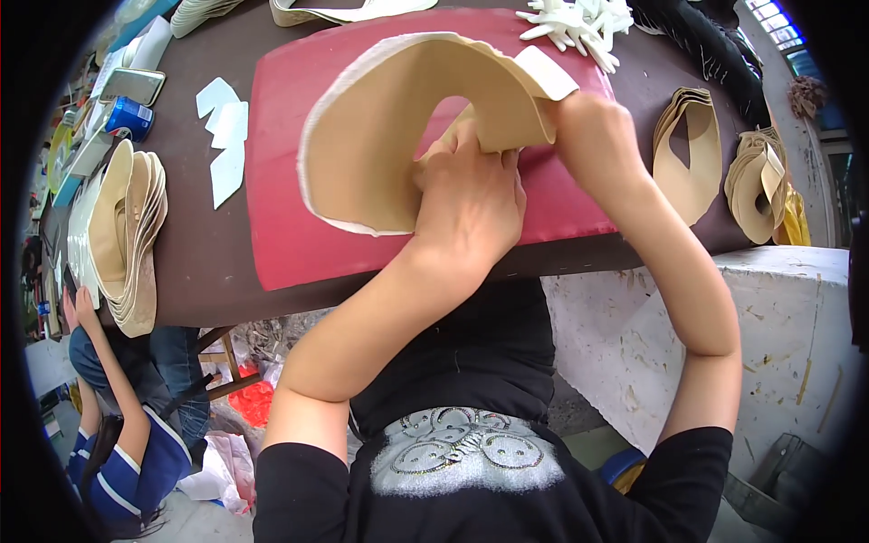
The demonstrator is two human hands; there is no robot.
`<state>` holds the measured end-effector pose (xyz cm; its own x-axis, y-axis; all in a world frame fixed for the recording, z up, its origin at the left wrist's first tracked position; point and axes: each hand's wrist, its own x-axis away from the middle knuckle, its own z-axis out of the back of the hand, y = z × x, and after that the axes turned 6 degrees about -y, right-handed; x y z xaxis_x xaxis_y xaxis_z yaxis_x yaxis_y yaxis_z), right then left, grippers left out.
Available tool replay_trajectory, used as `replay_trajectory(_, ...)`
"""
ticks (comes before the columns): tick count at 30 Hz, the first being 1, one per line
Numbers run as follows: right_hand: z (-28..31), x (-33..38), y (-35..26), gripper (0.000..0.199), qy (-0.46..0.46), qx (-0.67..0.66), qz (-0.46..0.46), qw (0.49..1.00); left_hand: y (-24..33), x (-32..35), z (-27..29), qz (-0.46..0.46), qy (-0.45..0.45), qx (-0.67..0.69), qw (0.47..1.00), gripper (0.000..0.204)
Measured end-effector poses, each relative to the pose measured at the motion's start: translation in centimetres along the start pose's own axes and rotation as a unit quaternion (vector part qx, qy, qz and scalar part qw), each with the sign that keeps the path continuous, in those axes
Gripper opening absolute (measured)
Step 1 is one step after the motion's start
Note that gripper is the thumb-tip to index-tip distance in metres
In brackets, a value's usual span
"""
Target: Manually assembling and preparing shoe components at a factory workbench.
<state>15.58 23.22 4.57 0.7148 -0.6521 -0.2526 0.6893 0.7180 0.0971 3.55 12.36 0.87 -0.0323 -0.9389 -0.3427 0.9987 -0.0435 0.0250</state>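
A large tan curved piece [358, 136], leather-like and shaped like a shoe upper, stands bent into a loop above the red mat [282, 172]. Its outer rim is whitish. My left hand [471, 190] is closed on the lower inner edge of the piece, with the fingertips partly hidden behind it. At the piece's right end, my right hand [596, 136] is closed around the edge, beside a white patch [546, 72] that sticks out there. What lies inside my right fist is hidden.
Stacks of tan pieces lie at left [136, 235] and right [688, 167]. White cut shapes [228, 145] rest left of the mat; a bundle of white pieces [579, 27] lies at its far right corner. A blue can [129, 119] stands far left. Another person [136, 443] sits at lower left.
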Motion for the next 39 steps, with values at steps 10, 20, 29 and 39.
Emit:
replay_trajectory(10, 3.2, -2.1, 1.5, 0.007, 0.056, -0.072, 0.128, 0.988, 1.1, -0.1, -0.6, -0.047, -0.057, -0.176, 0.982, 0.033)
replay_trajectory(20, 1.7, -1.3, 1.6, 0.014, 0.020, -0.005, 0.019, 1.000, 2.5, -2.2, -3.9, 0.067, 0.080, 0.050, 0.993, 0.032)
replay_trajectory(29, 0.8, -1.5, 2.1, 0.017, 0.036, -0.009, 0.028, 0.999, 1.9, -2.8, -5.8, 0.036, 0.147, 0.126, 0.980, 0.034)
replay_trajectory(39, 2.5, -2.3, 3.2, 0.025, 0.023, -0.120, -0.119, 0.985, -0.8, -6.9, -1.5, -0.063, 0.046, 0.060, 0.995, 0.013)
